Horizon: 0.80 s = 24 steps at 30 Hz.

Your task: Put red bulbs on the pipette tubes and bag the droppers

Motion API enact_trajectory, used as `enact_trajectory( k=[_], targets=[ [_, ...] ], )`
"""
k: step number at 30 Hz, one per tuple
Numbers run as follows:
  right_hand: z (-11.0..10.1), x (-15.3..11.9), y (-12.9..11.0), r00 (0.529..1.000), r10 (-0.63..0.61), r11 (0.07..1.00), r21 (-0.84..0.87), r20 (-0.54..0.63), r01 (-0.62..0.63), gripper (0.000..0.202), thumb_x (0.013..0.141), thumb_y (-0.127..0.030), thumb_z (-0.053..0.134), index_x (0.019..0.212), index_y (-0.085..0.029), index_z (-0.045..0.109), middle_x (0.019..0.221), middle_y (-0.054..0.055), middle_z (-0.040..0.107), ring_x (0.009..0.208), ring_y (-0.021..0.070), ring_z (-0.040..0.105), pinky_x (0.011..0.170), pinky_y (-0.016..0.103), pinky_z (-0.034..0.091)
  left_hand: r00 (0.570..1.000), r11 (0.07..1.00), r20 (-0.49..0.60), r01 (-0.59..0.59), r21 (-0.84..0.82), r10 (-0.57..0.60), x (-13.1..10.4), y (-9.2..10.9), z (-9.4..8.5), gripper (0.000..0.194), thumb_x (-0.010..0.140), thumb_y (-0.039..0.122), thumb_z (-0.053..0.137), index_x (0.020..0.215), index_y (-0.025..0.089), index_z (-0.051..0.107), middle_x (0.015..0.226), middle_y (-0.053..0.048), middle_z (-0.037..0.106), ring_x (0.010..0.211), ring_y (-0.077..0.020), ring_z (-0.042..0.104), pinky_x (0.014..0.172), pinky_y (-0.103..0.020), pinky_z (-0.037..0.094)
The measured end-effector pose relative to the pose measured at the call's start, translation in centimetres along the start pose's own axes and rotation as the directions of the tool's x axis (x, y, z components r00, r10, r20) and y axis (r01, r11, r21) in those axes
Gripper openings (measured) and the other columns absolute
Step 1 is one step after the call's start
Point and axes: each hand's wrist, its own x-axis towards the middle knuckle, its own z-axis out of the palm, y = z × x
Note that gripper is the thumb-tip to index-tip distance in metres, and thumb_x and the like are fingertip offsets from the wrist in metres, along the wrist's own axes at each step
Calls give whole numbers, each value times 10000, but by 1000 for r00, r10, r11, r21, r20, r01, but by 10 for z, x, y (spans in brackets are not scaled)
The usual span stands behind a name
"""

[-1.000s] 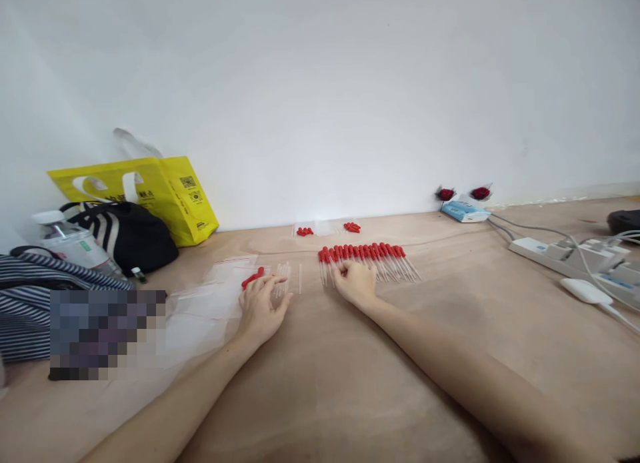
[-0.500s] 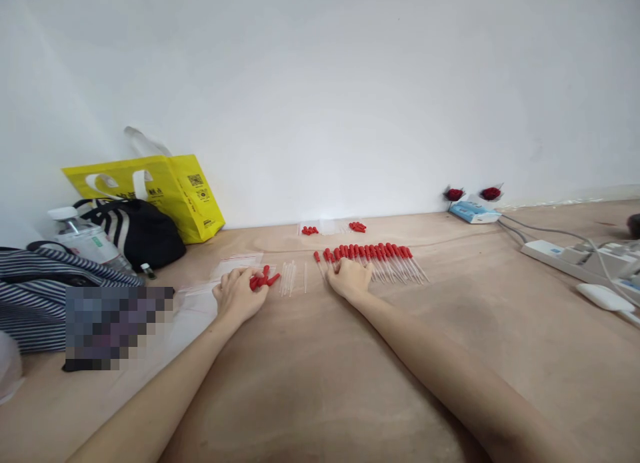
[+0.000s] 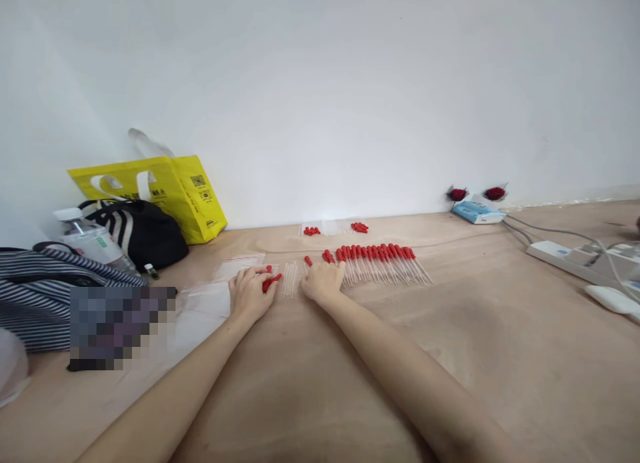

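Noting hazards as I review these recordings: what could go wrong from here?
1. The loose red bulbs at the left hand look rounded, so a nudge might send one rolling.
2. The slim clear tubes lie between the left hand and the right hand; either could knock them askew.
3. The right hand is close to the row of red-topped droppers, so a brush might disturb their alignment.

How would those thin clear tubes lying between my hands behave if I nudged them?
The thin clear tubes look slim and apparently round, so they'd probably roll sideways. They're likely fairly stiff, since each lies straight, and probably light, being so slender. I can't tell whether they're glass or plastic.
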Motion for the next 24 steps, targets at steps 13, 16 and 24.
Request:
enact_trajectory(
  k=[13, 16, 24],
  targets=[
    [-9, -19, 28, 992, -114, 993, -44, -53, 112, 241, 805, -197, 420, 951, -91, 581, 948, 157, 614, 921, 254, 517, 821, 382, 269, 974, 902, -67, -227, -367, 218, -32, 33, -20, 158, 773, 252, 496, 853, 206, 625, 815, -26, 662, 820, -202, 570, 791, -365, 383],
    [-16, -41, 78, 934, -337, 936, 67, -119, 346, 214, 837, -223, 389, 902, -118, 564, 899, 119, 607, 858, 217, 508, 740, 331, 335, 919, 795, -11, -347, -497, 394, -43, 50, -23, 146, 782, 226, 494, 866, 207, 612, 827, -18, 652, 800, -180, 569, 774, -347, 403],
    [-32, -81, 165, 796, -550, 792, 141, -253, 593, 243, 856, -183, 381, 1011, -190, 568, 812, 73, 581, 787, 181, 490, 698, 312, 373, 788, 653, 43, -477, -588, 615, -46, 64, -22, 242, 799, 196, 463, 1009, 192, 585, 894, -58, 643, 869, -199, 539, 801, -363, 415]
  ],
)
